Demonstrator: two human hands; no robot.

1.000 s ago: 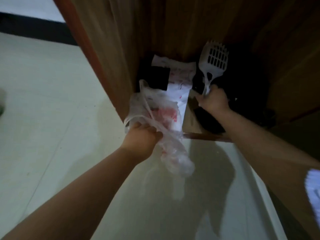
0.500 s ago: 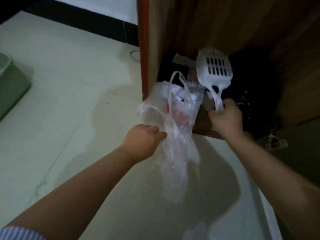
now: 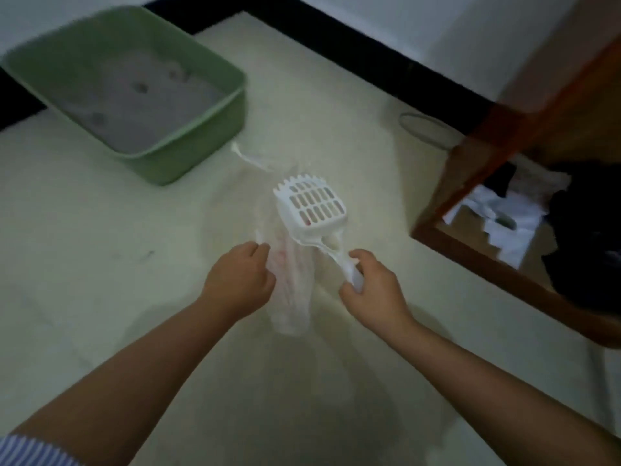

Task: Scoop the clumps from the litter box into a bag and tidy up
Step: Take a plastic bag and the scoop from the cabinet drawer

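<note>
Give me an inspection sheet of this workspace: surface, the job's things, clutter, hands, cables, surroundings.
Surface: pale tiled floor.
Job's things: green plastic litter box holding grey litter with dark clumps; white slotted plastic scoop; thin clear plastic bag.
Clutter: white papers and dark items in the open wooden cabinet.
Hands: left hand grips the bag; right hand grips the scoop handle.
Cables: thin loop of cable by the cabinet.
Surroundings: white wall, black skirting.
</note>
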